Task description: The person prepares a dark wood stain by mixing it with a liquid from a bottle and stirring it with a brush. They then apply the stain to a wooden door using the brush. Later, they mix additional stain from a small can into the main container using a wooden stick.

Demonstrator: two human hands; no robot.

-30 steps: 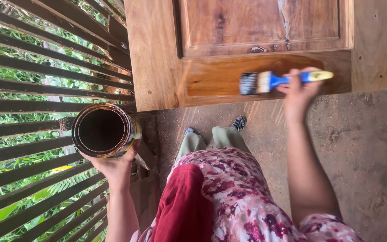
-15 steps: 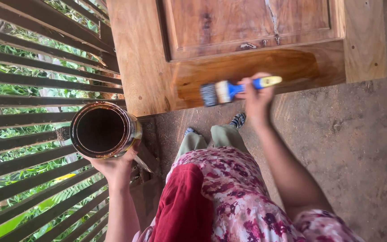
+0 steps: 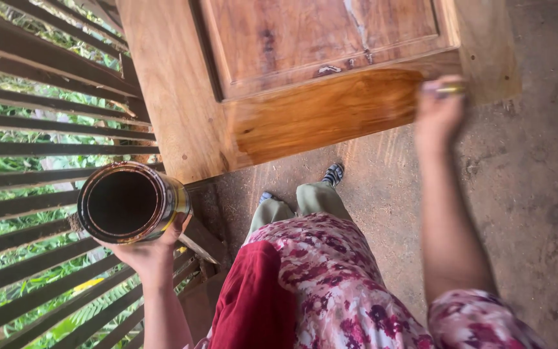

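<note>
A bare earthen floor (image 3: 537, 194), dusty and scattered with fine shavings, is seen underfoot, and a fence of dark wooden slats (image 3: 40, 129) runs along one side, with green plants showing through the gaps. A panelled wooden door (image 3: 305, 71) stands on the floor. Its lower rail (image 3: 330, 110) is darkened and glossy with fresh stain, while the frame beside it is paler and dry.

A round metal can (image 3: 129, 202) is gripped by the left hand (image 3: 146, 249), whose fingers are curled up around its lower wall. The can is tipped so that its open mouth is turned towards the camera; the inside is coated nearly black, and the rim and outer wall are smeared with brown stain.

The right hand (image 3: 439, 110) is held against the stained rail, blurred by motion. Its fingers are closed around a yellowish brush handle (image 3: 450, 90), of which only a short piece is seen just above the knuckles; the bristles cannot be made out. A flowered garment, a red cloth, green trouser legs and sandalled feet are seen between the two arms.
</note>
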